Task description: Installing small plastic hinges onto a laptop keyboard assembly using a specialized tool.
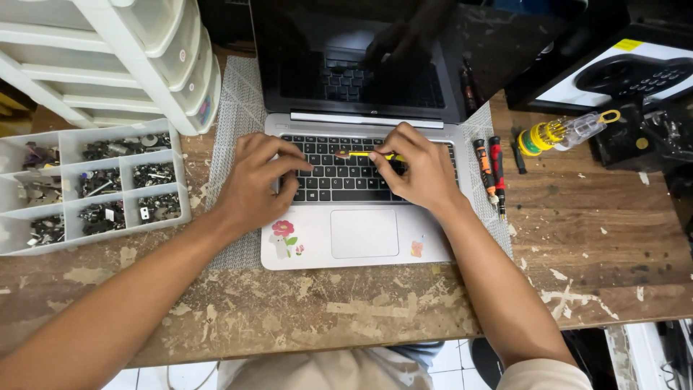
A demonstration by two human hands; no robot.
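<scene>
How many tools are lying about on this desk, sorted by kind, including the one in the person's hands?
Yellow-handled tool held in the right hand over the laptop, near the left hand: 1
Slim screwdrivers beside the laptop, one orange-and-black, one red-and-black: 2
Yellow-and-clear bit-holder screwdriver: 1
Total: 4

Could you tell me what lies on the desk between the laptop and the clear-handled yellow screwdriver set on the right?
In the head view, two slim precision screwdrivers, one orange-and-black and one red-and-black, lie side by side between the laptop and the screwdriver set, partly on the mesh mat.
</scene>
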